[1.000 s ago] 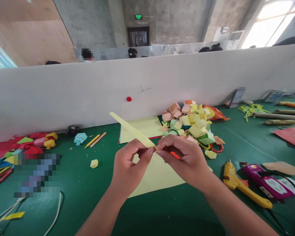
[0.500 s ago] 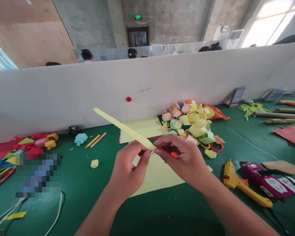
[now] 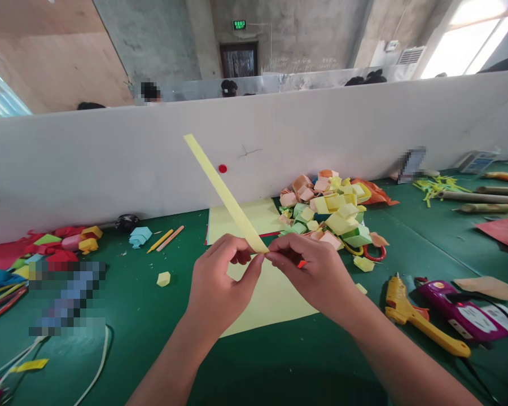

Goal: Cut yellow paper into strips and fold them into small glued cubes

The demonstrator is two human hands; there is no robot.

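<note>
A long pale yellow paper strip (image 3: 224, 194) slants up and to the left from between my fingertips. My left hand (image 3: 220, 282) pinches its lower end between thumb and forefinger. Right beside it, my right hand (image 3: 311, 273) grips the same end with thumb and index finger, the tips of both hands almost meeting. The fingers hide how that end is folded. Under my hands lies a yellow paper sheet (image 3: 275, 307), and another yellow sheet (image 3: 245, 217) rests behind them near the partition.
Folded paper pieces (image 3: 338, 208) are heaped at the back right. A yellow glue gun (image 3: 423, 324) and a purple device (image 3: 461, 310) lie on the right. Left are a small yellow paper piece (image 3: 163, 279), two pencil-like sticks (image 3: 165, 239) and a white cable (image 3: 104, 361). A white partition (image 3: 110, 163) stands behind.
The strip's free end has swung upward and to the right, so it stands steeper. My left fingers have shifted toward the right fingertips. The camera view has moved slightly.
</note>
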